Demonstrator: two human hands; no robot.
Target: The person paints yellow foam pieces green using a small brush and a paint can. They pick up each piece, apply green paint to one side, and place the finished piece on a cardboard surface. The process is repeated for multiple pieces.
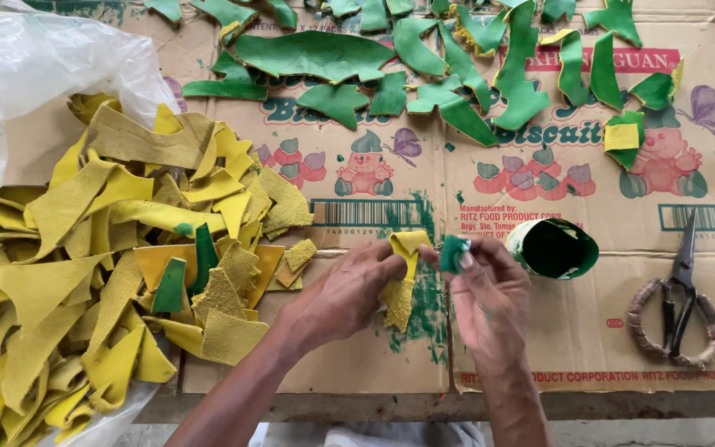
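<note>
1. At the left, a heap of yellow scraps [117, 248] spills out of a clear plastic bag [35, 66] onto the flattened cardboard [374, 364]. Nearly all of it is bare yellow; only a couple of green bits sit among it, so most of the pile looks uncoloured.
2. The left hand [349, 294] pinches a yellow strip [403, 277] between thumb and fingers, held up just over the cardboard. The strip is rough and suede-like, its top folded over, and no green shows on it.
3. Below the strip, green smears stain the cardboard.
4. The right hand [482, 294] is closed on a small green-soaked pad [454, 252], fingertips clamped round it, almost touching the strip's top edge.
5. Just right of that hand stands a small tin of green paint [553, 247], open, its inside coated.
6. Along the far edge lie about 20 green pieces [424, 58] spread singly, judged finished; 1 further right is part yellow.
7. At the far right, scissors [677, 298] with wrapped handles lie untouched.
</note>
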